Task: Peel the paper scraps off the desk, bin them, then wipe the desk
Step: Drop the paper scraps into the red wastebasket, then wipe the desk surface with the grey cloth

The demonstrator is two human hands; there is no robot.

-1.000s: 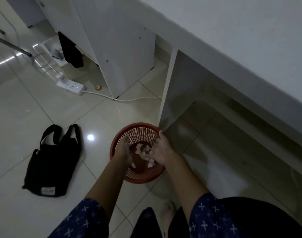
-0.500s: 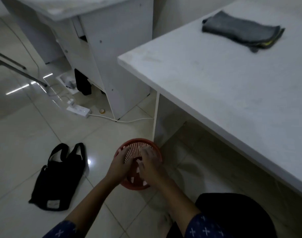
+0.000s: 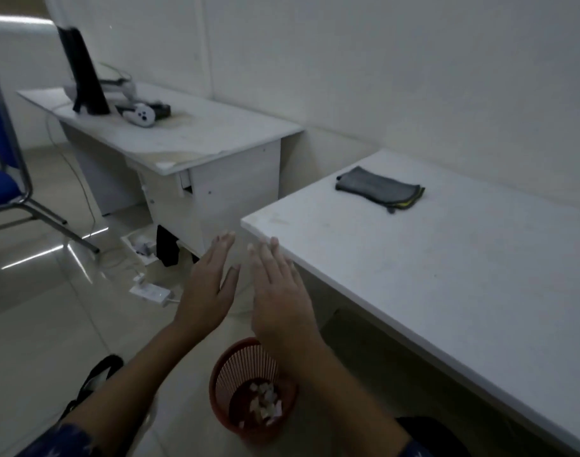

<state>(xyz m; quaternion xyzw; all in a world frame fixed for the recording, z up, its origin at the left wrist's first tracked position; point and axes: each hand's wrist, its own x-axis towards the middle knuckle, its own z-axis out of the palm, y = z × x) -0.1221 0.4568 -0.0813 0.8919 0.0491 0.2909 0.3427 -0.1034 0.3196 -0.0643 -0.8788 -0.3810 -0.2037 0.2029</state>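
Observation:
A red mesh bin [image 3: 223, 384] stands on the floor at the bottom centre, with several pale paper scraps [image 3: 264, 402] lying inside it. My left hand [image 3: 208, 285] and my right hand [image 3: 277, 291] are raised above the bin, flat, fingers spread and empty, next to the near corner of the white desk [image 3: 430, 291]. My right fingertips reach the desk's corner edge. A folded grey cloth [image 3: 379, 188] with a yellow trim lies on the far part of the desk top.
A second white desk [image 3: 189, 143] at the left back carries a dark monitor [image 3: 82, 74] and a white controller [image 3: 140, 115]. A blue chair [image 3: 5, 179] stands at the far left. A white power strip [image 3: 150, 291] and a black bag [image 3: 97, 374] lie on the tiled floor.
Both hands have come up out of the bin and opened flat near the desk corner. The view has lifted from the floor to the desks and wall.

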